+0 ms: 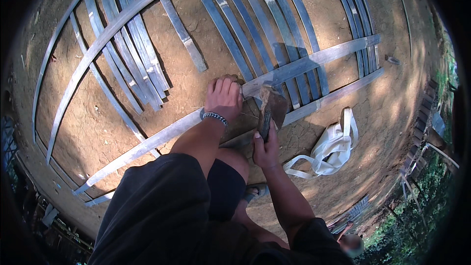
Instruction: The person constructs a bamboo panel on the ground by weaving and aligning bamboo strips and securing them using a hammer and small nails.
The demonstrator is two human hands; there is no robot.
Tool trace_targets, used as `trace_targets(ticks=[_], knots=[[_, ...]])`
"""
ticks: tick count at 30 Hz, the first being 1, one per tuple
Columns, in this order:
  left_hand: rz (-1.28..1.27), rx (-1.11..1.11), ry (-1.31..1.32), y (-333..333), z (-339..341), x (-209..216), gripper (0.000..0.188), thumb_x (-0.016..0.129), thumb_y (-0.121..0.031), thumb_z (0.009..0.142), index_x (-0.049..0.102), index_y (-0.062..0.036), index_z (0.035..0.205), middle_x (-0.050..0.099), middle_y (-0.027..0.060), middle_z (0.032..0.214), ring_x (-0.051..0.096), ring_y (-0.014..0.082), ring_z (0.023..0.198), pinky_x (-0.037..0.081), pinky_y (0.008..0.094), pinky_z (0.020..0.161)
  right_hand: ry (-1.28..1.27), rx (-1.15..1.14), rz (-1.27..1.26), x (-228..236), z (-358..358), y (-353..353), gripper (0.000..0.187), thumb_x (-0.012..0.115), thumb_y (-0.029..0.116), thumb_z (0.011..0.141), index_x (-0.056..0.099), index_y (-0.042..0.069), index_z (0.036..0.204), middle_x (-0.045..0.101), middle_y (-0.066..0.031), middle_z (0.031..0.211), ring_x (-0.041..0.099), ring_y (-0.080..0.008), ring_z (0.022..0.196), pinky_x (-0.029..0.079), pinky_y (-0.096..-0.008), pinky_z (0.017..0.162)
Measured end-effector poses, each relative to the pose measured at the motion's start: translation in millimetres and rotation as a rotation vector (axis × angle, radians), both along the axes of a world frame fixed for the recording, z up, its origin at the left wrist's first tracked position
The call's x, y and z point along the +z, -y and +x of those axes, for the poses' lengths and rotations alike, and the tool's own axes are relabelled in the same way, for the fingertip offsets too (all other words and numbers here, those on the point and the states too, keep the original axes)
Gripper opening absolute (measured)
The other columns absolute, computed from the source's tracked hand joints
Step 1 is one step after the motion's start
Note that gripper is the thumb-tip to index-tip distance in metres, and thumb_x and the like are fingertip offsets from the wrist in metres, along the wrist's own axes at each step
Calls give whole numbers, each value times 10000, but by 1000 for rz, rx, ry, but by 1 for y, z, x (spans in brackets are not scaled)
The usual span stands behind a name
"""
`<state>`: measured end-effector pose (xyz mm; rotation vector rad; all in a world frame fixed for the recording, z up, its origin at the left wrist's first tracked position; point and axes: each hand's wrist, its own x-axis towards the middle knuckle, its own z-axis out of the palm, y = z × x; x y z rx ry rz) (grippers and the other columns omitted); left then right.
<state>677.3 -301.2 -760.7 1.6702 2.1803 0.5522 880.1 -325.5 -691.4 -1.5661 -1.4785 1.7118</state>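
My left hand (224, 99), wearing a chain bracelet, is closed over a long pale bamboo slat (169, 136) that runs across the ground from lower left to upper right. In my right hand (266, 148) is the dark handle of a short hatchet (274, 106), gripped with the fist. Its broad, rusty-brown head stands just right of my left hand, over the slat; whether it touches cannot be made out. Several narrow grey-blue slats (255, 24) lie crosswise, some passing under the long one. A second long slat (338, 94) lies nearer me, roughly parallel.
A white cloth bag (329, 151) with straps lies on the dirt ground at the right. Bundled slats (132, 44) lie at upper left, with a curved-looking long slat (109, 32) across them. Another person (351, 244) is at the lower right, near greenery.
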Motion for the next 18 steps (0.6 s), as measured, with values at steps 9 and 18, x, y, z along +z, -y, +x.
trace_targets(ticks=[9, 18], knots=[[-3, -35, -12, 1, 0, 6, 331, 677, -196, 882, 629, -104, 1197, 593, 79, 1288, 529, 275, 1274, 359, 474, 1103, -99, -51, -188, -10, -16, -3, 607, 524, 47, 1016, 279, 5, 1570, 587, -29, 933, 534, -73, 676, 447, -229, 575], [82, -60, -17, 5, 2, 1, 325, 696, -218, 898, 641, -122, 1203, 595, 55, 1314, 529, 257, 1300, 362, 476, 1097, -138, -84, -187, -6, 1, 4, 615, 529, 46, 1019, 278, 36, 1579, 581, -13, 913, 534, -71, 687, 459, -233, 594]])
